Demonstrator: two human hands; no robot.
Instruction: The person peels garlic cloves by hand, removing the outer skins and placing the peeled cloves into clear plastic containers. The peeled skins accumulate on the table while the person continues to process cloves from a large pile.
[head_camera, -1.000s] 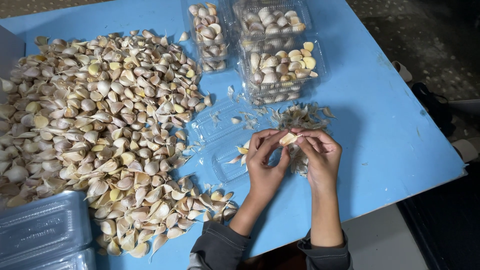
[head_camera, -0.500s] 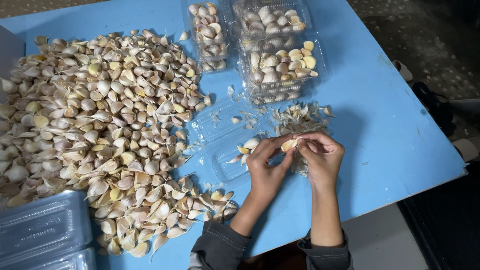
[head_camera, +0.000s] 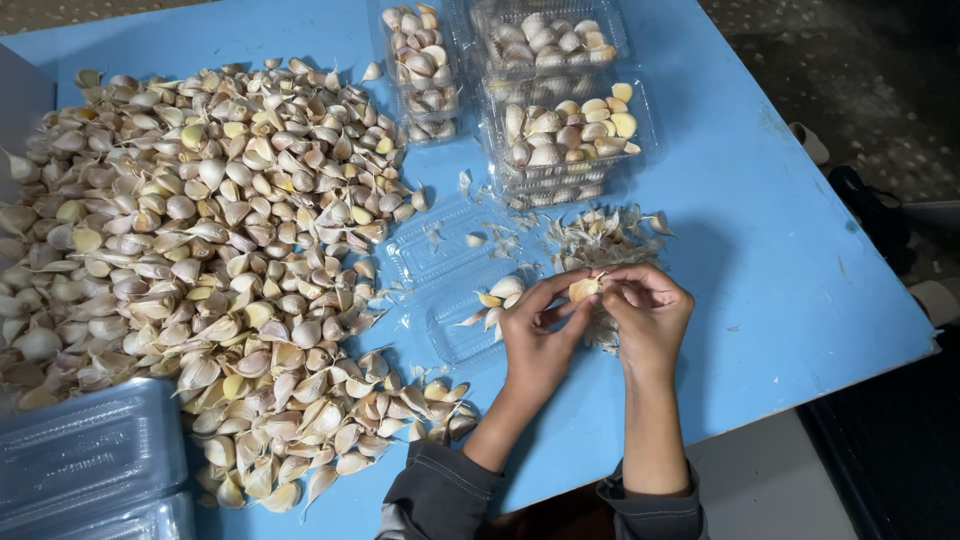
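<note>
The person is holding one pale garlic clove (head_camera: 583, 289) between both hands, just above the blue bench (head_camera: 780, 250). The left hand (head_camera: 535, 335) is pinching the clove with narrow fingertips from one side, and the right hand (head_camera: 648, 315) is closing on it from the other side, thumb and fingers working at the skin. I think the hands are meeting so near each other because the skin is thin and needs two grips to pull it.

Taking the clove as my landmark: directly behind and under it a small heap of dry peels (head_camera: 600, 240) is lying, probably where the skins are falling. Just to the left of it an open clear plastic tray (head_camera: 450, 300) is resting flat on the bench, with a few cloves (head_camera: 497, 300) inside. Far to the left the large pile of unpeeled cloves (head_camera: 200, 250) is spreading over much of the bench. Beyond the clove, toward the far edge, three clear plastic boxes (head_camera: 560, 110) are standing, filled with cloves. At the near left corner, grey plastic lids (head_camera: 90, 470) are stacking. I cannot see any labels on the packages.
</note>
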